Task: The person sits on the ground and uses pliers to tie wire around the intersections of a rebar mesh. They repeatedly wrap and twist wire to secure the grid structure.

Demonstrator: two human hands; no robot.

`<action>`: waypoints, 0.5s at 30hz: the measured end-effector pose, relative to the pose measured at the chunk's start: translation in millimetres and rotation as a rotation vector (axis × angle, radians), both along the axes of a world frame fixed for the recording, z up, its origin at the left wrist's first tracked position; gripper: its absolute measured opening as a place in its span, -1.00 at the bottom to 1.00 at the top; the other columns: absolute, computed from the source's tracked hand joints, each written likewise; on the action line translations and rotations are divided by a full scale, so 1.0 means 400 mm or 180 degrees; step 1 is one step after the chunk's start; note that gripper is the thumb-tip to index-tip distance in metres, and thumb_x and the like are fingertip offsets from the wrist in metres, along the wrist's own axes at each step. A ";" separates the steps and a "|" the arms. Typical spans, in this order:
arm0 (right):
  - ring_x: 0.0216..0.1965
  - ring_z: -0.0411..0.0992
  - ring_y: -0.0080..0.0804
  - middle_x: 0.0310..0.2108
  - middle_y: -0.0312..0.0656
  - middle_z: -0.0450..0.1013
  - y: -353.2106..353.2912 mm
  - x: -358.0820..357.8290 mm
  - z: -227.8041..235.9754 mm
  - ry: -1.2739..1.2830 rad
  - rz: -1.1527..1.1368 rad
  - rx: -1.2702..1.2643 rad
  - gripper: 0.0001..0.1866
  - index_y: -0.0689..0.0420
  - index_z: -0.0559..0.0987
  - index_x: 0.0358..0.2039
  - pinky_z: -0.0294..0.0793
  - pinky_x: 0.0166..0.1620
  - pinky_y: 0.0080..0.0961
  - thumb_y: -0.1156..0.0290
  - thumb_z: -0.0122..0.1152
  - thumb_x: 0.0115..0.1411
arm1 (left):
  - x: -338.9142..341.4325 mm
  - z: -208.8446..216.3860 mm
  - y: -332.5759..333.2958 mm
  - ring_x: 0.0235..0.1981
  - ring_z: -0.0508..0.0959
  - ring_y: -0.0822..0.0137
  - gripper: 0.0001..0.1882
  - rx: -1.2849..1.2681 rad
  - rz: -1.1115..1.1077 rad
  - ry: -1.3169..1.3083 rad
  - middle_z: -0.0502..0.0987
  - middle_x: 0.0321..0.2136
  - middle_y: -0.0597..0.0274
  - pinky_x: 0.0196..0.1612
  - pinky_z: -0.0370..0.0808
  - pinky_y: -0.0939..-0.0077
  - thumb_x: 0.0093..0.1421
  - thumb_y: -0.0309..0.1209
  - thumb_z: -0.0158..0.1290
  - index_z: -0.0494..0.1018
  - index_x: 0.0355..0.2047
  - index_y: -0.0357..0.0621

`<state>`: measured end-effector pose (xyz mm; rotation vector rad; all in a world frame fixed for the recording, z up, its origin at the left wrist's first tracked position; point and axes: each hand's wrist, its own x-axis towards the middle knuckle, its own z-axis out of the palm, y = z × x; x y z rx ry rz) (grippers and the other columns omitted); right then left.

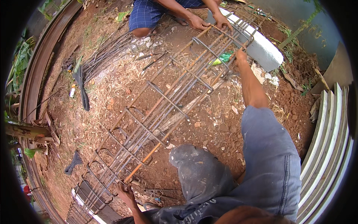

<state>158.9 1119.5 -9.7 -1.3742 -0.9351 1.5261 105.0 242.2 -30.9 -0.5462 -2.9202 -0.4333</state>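
A long cage of steel rebar, made of lengthwise rods tied through rectangular stirrups, runs diagonally from the lower left to the upper right. My left hand is closed round the near orange-brown rod at the cage's lower end. Farther off, my right hand has its fingers closed at the cage's near upper corner, by a stirrup. Facing me, a co-worker in blue checked shorts holds the far rod with one hand, while the other hand rests on the rods nearby.
White blocks lie under both cage ends. Loose rebar rods and dark bundles of tie wire are on the soil at left. Long pale channel-shaped lengths are stacked at right. Beneath the cage is a wooden strip.
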 end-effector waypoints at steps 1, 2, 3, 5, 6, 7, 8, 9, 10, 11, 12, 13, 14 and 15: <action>-0.65 0.37 -0.22 -0.53 0.00 0.38 -0.006 0.007 0.009 -0.0024 0.0058 -0.0041 -0.79 0.36 0.37 -0.33 0.46 -0.61 -0.26 0.44 -0.16 0.28 | 0.001 0.000 0.000 0.03 0.38 -0.25 -0.46 -0.0015 0.0045 -0.0030 0.41 -0.03 -0.24 0.07 0.35 0.02 0.00 -0.39 0.29 0.35 -0.04 -0.30; -0.63 0.38 -0.22 -0.51 0.00 0.39 -0.012 0.015 0.017 -0.0048 0.0112 -0.0081 -0.79 0.34 0.37 -0.32 0.49 -0.58 -0.25 0.43 -0.16 0.30 | 0.000 -0.002 -0.003 0.03 0.38 -0.24 -0.46 -0.0028 0.0086 -0.0061 0.42 -0.03 -0.24 0.08 0.35 0.01 0.00 -0.39 0.29 0.35 -0.04 -0.30; -0.61 0.40 -0.23 -0.50 0.01 0.40 -0.017 0.019 0.030 -0.0070 0.0159 -0.0111 -0.78 0.33 0.38 -0.31 0.52 -0.55 -0.25 0.41 -0.16 0.31 | -0.006 -0.004 0.002 0.03 0.38 -0.24 -0.45 -0.0032 0.0121 -0.0089 0.42 -0.04 -0.24 0.08 0.34 0.01 0.00 -0.38 0.30 0.35 -0.04 -0.30; -0.54 0.42 -0.28 -0.41 -0.05 0.44 -0.055 0.038 0.040 -0.0371 0.0197 -0.0145 -0.62 0.30 0.40 -0.15 0.56 -0.43 -0.24 0.22 -0.23 0.36 | -0.008 0.023 0.033 0.04 0.38 -0.21 -0.49 0.0091 0.0194 -0.0204 0.44 -0.06 -0.24 0.10 0.33 0.05 -0.06 -0.43 0.31 0.39 -0.10 -0.34; -0.53 0.42 -0.30 -0.39 -0.07 0.45 -0.122 0.041 0.068 -0.0448 0.0312 -0.0236 -0.58 0.29 0.41 -0.11 0.56 -0.41 -0.23 0.17 -0.25 0.37 | -0.004 0.049 0.035 0.04 0.38 -0.21 -0.49 0.0086 0.0296 -0.0302 0.44 -0.06 -0.24 0.10 0.33 0.06 -0.07 -0.45 0.31 0.40 -0.12 -0.35; -0.52 0.42 -0.32 -0.37 -0.08 0.46 -0.162 0.061 0.095 -0.0553 0.0362 -0.0297 -0.54 0.28 0.41 -0.07 0.56 -0.39 -0.23 0.12 -0.27 0.38 | -0.007 0.056 0.045 0.04 0.38 -0.21 -0.50 0.0114 0.0335 -0.0431 0.44 -0.07 -0.25 0.10 0.34 0.07 -0.09 -0.46 0.31 0.41 -0.13 -0.37; -0.51 0.42 -0.32 -0.35 -0.10 0.46 -0.166 0.078 0.084 -0.0586 0.0317 -0.0264 -0.52 0.27 0.41 -0.06 0.55 -0.39 -0.24 0.10 -0.29 0.38 | -0.007 0.053 0.052 0.02 0.40 -0.21 -0.49 0.0163 0.0293 -0.0289 0.45 -0.07 -0.24 0.11 0.33 0.08 -0.13 -0.51 0.31 0.43 -0.14 -0.40; -0.50 0.42 -0.33 -0.34 -0.11 0.46 -0.168 0.117 0.074 -0.0631 0.0242 -0.0223 -0.49 0.26 0.41 -0.04 0.55 -0.38 -0.24 0.07 -0.31 0.38 | -0.007 0.046 0.051 0.03 0.40 -0.20 -0.48 0.0108 0.0345 -0.0318 0.46 -0.07 -0.24 0.10 0.33 0.08 -0.12 -0.47 0.31 0.43 -0.12 -0.39; -0.49 0.42 -0.33 -0.33 -0.13 0.46 -0.180 0.150 0.066 -0.0685 0.0162 -0.0188 -0.47 0.26 0.41 -0.02 0.55 -0.37 -0.25 0.04 -0.32 0.39 | -0.007 0.038 0.045 0.04 0.40 -0.19 -0.47 0.0044 0.0392 -0.0355 0.46 -0.07 -0.24 0.10 0.33 0.08 -0.10 -0.43 0.32 0.44 -0.11 -0.37; -0.50 0.42 -0.34 -0.34 -0.13 0.46 -0.194 0.177 0.056 -0.0797 0.0122 -0.0070 -0.48 0.25 0.43 -0.04 0.54 -0.38 -0.26 0.04 -0.32 0.39 | -0.007 0.031 0.040 0.05 0.40 -0.18 -0.46 -0.0022 0.0434 -0.0392 0.47 -0.07 -0.24 0.10 0.33 0.08 -0.09 -0.39 0.32 0.45 -0.09 -0.36; -0.51 0.41 -0.35 -0.36 -0.14 0.46 -0.223 0.187 0.059 -0.0893 0.0109 0.0042 -0.49 0.24 0.44 -0.06 0.54 -0.39 -0.28 0.04 -0.31 0.39 | -0.005 0.043 0.041 0.06 0.40 -0.17 -0.45 0.0020 0.0569 -0.0583 0.47 -0.07 -0.24 0.11 0.33 0.10 -0.10 -0.38 0.33 0.46 -0.09 -0.36; -0.51 0.41 -0.37 -0.37 -0.15 0.46 -0.255 0.198 0.062 -0.0991 0.0095 0.0154 -0.49 0.23 0.45 -0.08 0.54 -0.40 -0.30 0.04 -0.30 0.40 | -0.008 0.049 0.043 0.05 0.40 -0.18 -0.46 0.0023 0.0550 -0.0635 0.46 -0.06 -0.26 0.12 0.32 0.09 -0.11 -0.40 0.33 0.46 -0.11 -0.38; -0.52 0.40 -0.41 -0.49 -0.20 0.41 -0.288 0.222 0.073 -0.1001 0.0008 0.0492 -0.47 0.23 0.47 -0.15 0.53 -0.43 -0.34 -0.01 -0.27 0.39 | -0.012 0.052 0.046 0.05 0.40 -0.20 -0.47 0.0026 0.0532 -0.0690 0.45 -0.05 -0.28 0.14 0.31 0.08 -0.12 -0.42 0.33 0.47 -0.12 -0.39; -0.53 0.38 -0.44 -0.53 -0.23 0.38 -0.313 0.240 0.094 -0.1102 0.0022 0.0847 -0.47 0.23 0.47 -0.17 0.49 -0.46 -0.37 -0.02 -0.26 0.39 | -0.012 0.056 0.043 0.04 0.39 -0.22 -0.48 0.0027 0.0531 -0.0739 0.45 -0.04 -0.29 0.15 0.29 0.07 -0.13 -0.44 0.33 0.47 -0.14 -0.41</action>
